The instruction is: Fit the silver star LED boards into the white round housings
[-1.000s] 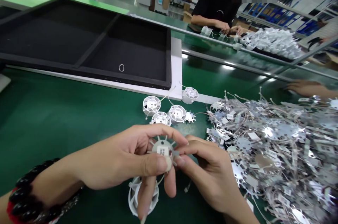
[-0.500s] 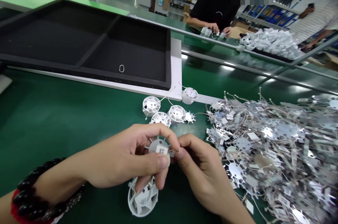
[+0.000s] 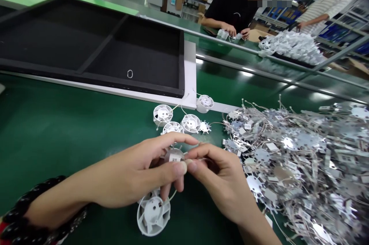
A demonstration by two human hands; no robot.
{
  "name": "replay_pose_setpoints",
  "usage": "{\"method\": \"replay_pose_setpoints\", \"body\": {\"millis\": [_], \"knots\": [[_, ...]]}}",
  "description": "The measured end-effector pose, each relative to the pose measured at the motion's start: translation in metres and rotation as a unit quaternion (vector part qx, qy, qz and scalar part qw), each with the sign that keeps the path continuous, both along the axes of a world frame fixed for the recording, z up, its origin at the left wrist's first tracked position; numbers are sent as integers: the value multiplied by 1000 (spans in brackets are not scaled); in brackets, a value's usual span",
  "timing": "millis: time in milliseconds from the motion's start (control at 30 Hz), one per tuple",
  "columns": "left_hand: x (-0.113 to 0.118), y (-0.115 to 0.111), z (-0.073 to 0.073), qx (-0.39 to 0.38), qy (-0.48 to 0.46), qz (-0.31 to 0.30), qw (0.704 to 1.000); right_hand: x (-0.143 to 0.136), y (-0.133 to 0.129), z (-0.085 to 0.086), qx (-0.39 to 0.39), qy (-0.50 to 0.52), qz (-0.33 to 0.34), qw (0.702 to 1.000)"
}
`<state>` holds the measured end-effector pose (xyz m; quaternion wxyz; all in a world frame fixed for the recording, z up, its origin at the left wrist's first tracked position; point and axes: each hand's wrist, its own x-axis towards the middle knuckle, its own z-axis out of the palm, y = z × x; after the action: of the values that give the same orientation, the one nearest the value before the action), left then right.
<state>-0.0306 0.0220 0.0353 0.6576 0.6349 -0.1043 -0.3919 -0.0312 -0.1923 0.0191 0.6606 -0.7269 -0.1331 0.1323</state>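
Note:
My left hand (image 3: 144,172) grips a round silvery metal disc (image 3: 174,152) with thin prongs and a white coded label, thumb in front and fingers behind. Close against it, my right hand (image 3: 216,175) pinches a thin wire (image 3: 204,159) at the disc's right side; the fingertips partly hide it. Under my left fingers lies a white plastic fan housing (image 3: 154,215) on the green table. Beyond my hands stand several similar round housings (image 3: 191,123), with a small spiky metal disc (image 3: 205,127) beside them.
A big heap of wired metal discs (image 3: 276,160) covers the right side. At the back left lies a black divided tray (image 3: 150,54) on a white board (image 3: 190,68). Across a rail, a person in black (image 3: 225,4) handles white parts near a white pile (image 3: 294,47).
The disc has tilted in my left hand, and my right fingers have moved closer, with a wire now showing from them. My left index finger has straightened over them.

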Motion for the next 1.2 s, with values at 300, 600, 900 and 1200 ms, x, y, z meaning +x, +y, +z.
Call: {"method": "replay_pose_setpoints", "body": {"millis": [300,600,900,1200], "knots": [[4,2,-9,-88,22,20,996,0,-5,2,-69,-67,11,995],[2,5,-9,-72,5,6,997,6,-10,0,-51,-69,70,994],[2,0,-6,78,-56,-16,995,4,-7,-2,-6,57,81,995],[2,2,-7,124,-75,-34,989,5,-11,1,-95,50,77,991]]}}
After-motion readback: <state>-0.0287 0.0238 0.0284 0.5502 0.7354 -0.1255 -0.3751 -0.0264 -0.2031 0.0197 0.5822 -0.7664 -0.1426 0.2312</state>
